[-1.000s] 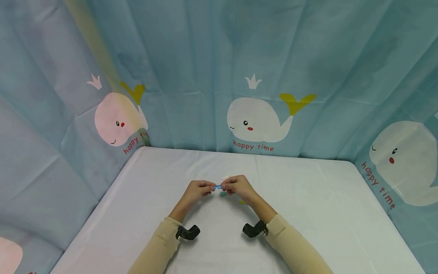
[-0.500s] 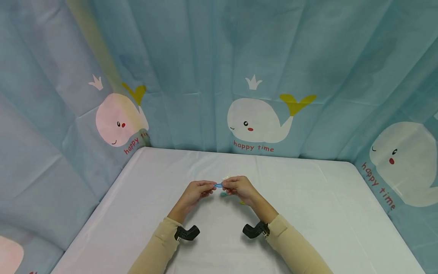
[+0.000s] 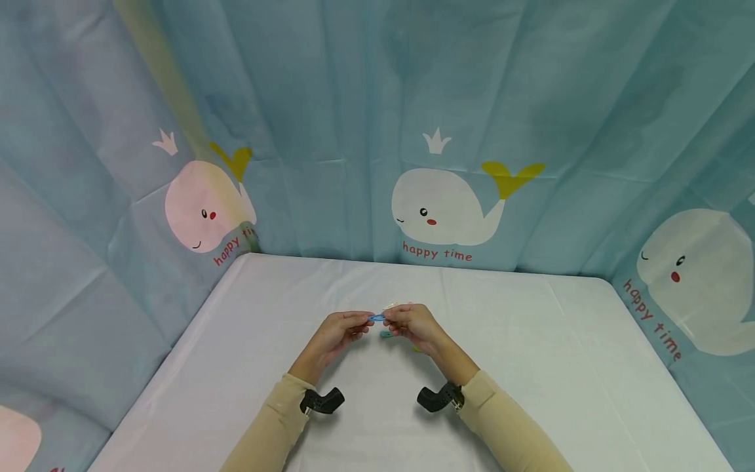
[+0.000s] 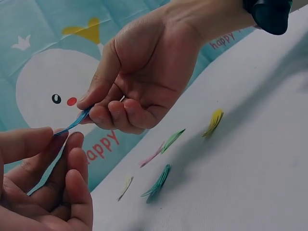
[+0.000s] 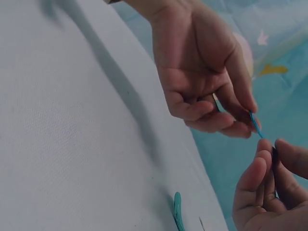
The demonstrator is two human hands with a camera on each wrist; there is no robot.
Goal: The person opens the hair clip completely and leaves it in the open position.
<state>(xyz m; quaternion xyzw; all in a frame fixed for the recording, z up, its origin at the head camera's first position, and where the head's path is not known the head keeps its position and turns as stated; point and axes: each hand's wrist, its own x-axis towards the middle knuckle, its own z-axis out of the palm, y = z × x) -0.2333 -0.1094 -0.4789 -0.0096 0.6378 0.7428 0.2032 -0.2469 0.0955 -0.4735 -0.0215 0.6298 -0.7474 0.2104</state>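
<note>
A slim blue hair clip (image 3: pixel 377 318) is held up above the table between both hands. My left hand (image 3: pixel 336 332) pinches its left end between thumb and fingertips. At the other end, my right hand (image 3: pixel 415 324) pinches it the same way. In the left wrist view the blue clip (image 4: pixel 74 123) looks slightly bent, its ends covered by the fingertips. Below the hands lie a teal clip (image 4: pixel 156 185), a yellow clip (image 4: pixel 214 121), a green clip (image 4: pixel 173 140), a pink clip (image 4: pixel 152 155) and a cream clip (image 4: pixel 125 188).
A white-covered table (image 3: pixel 519 393) spreads under both arms. Behind it and at the sides hangs a blue curtain (image 3: pixel 330 131) with whale prints. A black wrist camera (image 3: pixel 322 401) sits on the left wrist, and another black camera (image 3: pixel 440 397) on the right.
The blue clip has risen slightly and turned a little between the fingertips. Both hands stay nearly in place, keeping their pinch on it.
</note>
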